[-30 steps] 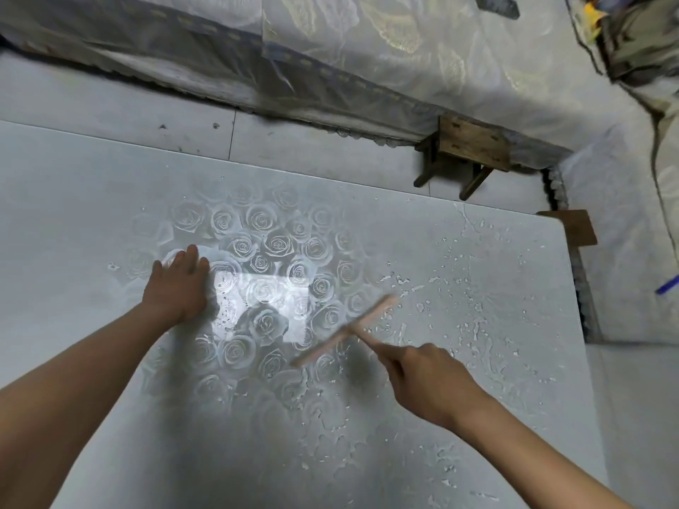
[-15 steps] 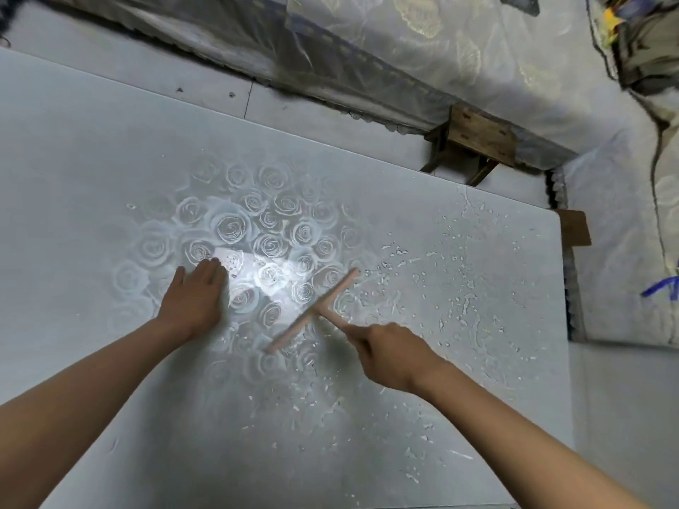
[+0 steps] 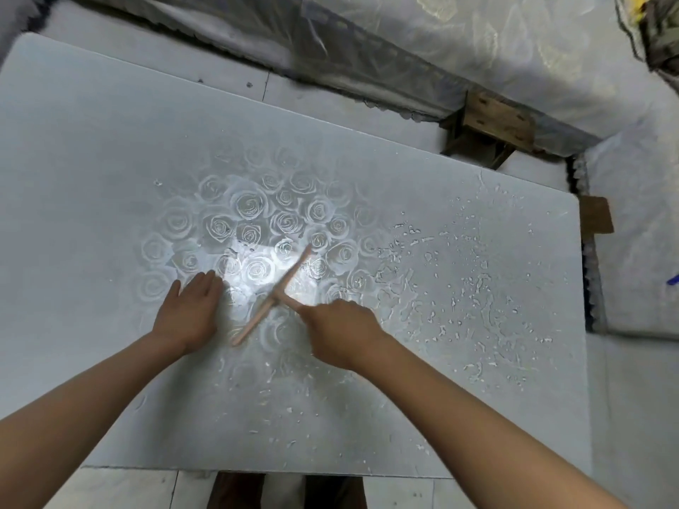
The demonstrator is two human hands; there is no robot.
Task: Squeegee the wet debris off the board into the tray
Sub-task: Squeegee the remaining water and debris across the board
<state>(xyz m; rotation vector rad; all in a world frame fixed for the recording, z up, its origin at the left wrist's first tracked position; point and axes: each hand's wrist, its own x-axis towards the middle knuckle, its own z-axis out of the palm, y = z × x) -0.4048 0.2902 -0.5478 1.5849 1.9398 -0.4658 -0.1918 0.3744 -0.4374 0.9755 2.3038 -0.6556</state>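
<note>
Near the middle of the board (image 3: 92, 178), the right hand (image 3: 341, 332) is gripping the handle of a wooden T-shaped squeegee (image 3: 273, 301), fingers curled round it, with the blade lying on the wet surface and slanting from 7 to 1 o'clock. At 9 o'clock of the blade, the left hand (image 3: 187, 317) is pressing flat on the board, fingers straight and together. Wet debris (image 3: 459, 288) is lying scattered toward 3 and 5 o'clock of the squeegee. A rose pattern (image 3: 253, 214) is showing at 12 o'clock.
</note>
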